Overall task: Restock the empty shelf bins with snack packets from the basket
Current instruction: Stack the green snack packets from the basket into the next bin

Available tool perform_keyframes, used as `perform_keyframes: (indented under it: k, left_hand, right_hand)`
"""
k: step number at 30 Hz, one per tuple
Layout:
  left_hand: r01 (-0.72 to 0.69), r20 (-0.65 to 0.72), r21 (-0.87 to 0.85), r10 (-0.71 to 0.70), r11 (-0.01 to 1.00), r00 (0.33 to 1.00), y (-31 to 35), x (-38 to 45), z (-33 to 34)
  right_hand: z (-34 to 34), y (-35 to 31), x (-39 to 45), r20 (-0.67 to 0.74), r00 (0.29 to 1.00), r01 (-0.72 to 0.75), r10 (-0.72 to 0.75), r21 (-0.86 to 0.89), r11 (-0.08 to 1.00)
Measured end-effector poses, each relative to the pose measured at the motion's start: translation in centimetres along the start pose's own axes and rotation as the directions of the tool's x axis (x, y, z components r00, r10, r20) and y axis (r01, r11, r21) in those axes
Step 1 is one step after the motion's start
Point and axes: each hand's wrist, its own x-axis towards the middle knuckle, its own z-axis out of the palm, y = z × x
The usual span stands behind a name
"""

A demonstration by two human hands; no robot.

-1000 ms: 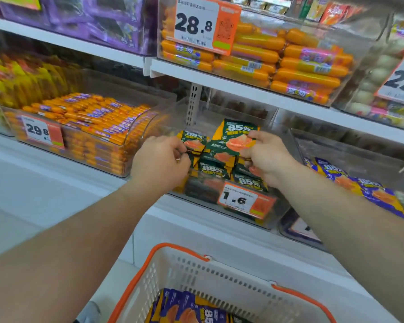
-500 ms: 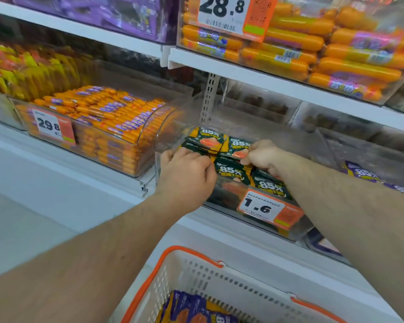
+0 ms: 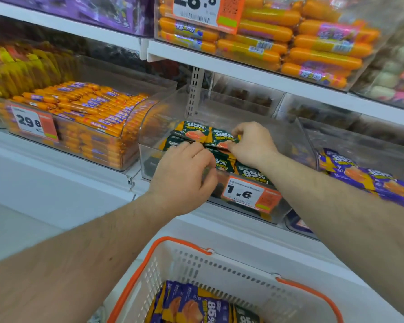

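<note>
**Green foil packets being squared up in the middle bin**

Green, glossy snack packets (image 3: 195,134) lie in the clear plastic bin (image 3: 299,138) at the centre of the head view, behind an orange "1.6" price tag (image 3: 251,194). They look light, thin and limp, with a slick film that would slide under flat fingers; I judge the crimped edges or corners the surest place to pinch, several at a time. The right hand (image 3: 252,145), just right of centre, pinches the edge of one green packet between thumb and curled fingers. The left hand (image 3: 184,176), just below and left of it, has its fingers curled down onto the packets at the bin's front; whether it grips one or only presses is hidden by its back. More packets, purple and green (image 3: 196,306), sit in the white basket with orange handles (image 3: 231,273) at the bottom centre.

Against the frame of half a second ago, both hands remain in the same bin with little change: the right hand sits slightly higher on the rear row, the left much as before. A second ago the hands were spread wider, a packet raised in the right.
</note>
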Motion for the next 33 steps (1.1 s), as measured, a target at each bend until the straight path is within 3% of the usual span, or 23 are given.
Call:
perform_keyframes:
  k: [1,2,3,4,5,6,7,9,11,13,15,18,21,25,28,33]
  left_hand:
    - [-0.013,0.066,-0.070,0.018,0.997,0.998,0.8,-0.3,0.0]
    - [-0.004,0.166,-0.120,0.024,0.993,0.986,1.6,-0.8,0.0]
    - [0.028,0.319,-0.144,0.020,0.989,0.947,2.4,-1.4,0.0]
    - [0.068,0.499,-0.137,0.010,0.988,0.866,2.8,-1.9,0.2]
    - [0.099,0.674,-0.102,-0.004,0.990,0.738,3.1,-2.6,0.6]
    - [0.108,0.804,-0.066,-0.011,0.992,0.595,3.4,-3.2,0.9]
    - [0.105,0.883,-0.046,-0.009,0.993,0.469,3.7,-3.9,1.2]
    - [0.068,0.951,-0.022,0.000,0.997,0.308,4.6,-5.2,2.2]
    - [0.023,0.977,-0.013,0.008,1.000,0.215,5.4,-6.2,3.0]
    - [-0.001,0.990,-0.013,0.013,1.000,0.139,6.1,-7.1,3.7]
    - [-0.034,0.995,-0.023,0.026,0.999,0.097,6.5,-7.7,4.2]
    - [-0.098,0.997,-0.048,0.054,0.994,0.057,7.2,-8.5,4.7]
    - [-0.124,0.998,-0.035,0.040,0.992,0.046,7.6,-8.9,5.0]
    - [-0.122,1.000,-0.014,0.017,0.992,0.021,7.4,-9.2,4.9]
    - [-0.123,1.000,-0.011,0.012,0.992,0.008,7.4,-9.2,4.9]
    - [-0.009,1.000,-0.010,0.010,1.000,0.002,7.5,-8.8,4.7]
  right_hand:
    - [-0.2,-0.1,-1.5,-0.122,0.985,0.119,-0.120,-0.017,0.993]
    - [-0.5,0.0,-3.1,-0.273,0.924,0.271,-0.267,-0.026,0.962]
    - [-0.8,0.1,-4.9,-0.416,0.818,0.424,-0.397,-0.030,0.905]
    - [-1.0,0.5,-6.8,-0.523,0.705,0.544,-0.479,-0.034,0.838]
    - [-0.9,1.0,-8.6,-0.585,0.619,0.623,-0.523,-0.039,0.781]
    - [-0.4,1.6,-10.6,-0.604,0.587,0.664,-0.539,-0.021,0.747]
    - [0.6,2.3,-12.5,-0.595,0.600,0.677,-0.534,0.022,0.736]
    - [3.9,4.5,-15.8,-0.514,0.719,0.610,-0.467,0.143,0.780]
    - [7.7,7.0,-18.6,-0.328,0.875,0.434,-0.356,0.207,0.877]
    - [11.3,10.0,-21.2,-0.020,0.981,0.193,-0.193,0.177,0.965]
    - [14.0,12.4,-24.0,0.328,0.945,-0.022,-0.001,0.066,0.998]
    - [17.3,15.0,-28.5,0.711,0.669,-0.185,0.217,-0.124,0.975]
    - [18.5,16.5,-32.0,0.837,0.435,-0.211,0.332,-0.264,0.941]
    - [18.5,17.3,-34.1,0.898,0.254,-0.117,0.358,-0.339,0.933]
    - [18.5,17.6,-34.6,0.908,0.252,-0.041,0.335,-0.336,0.941]
    - [17.2,16.5,-31.8,0.898,0.336,-0.080,0.285,-0.274,0.958]
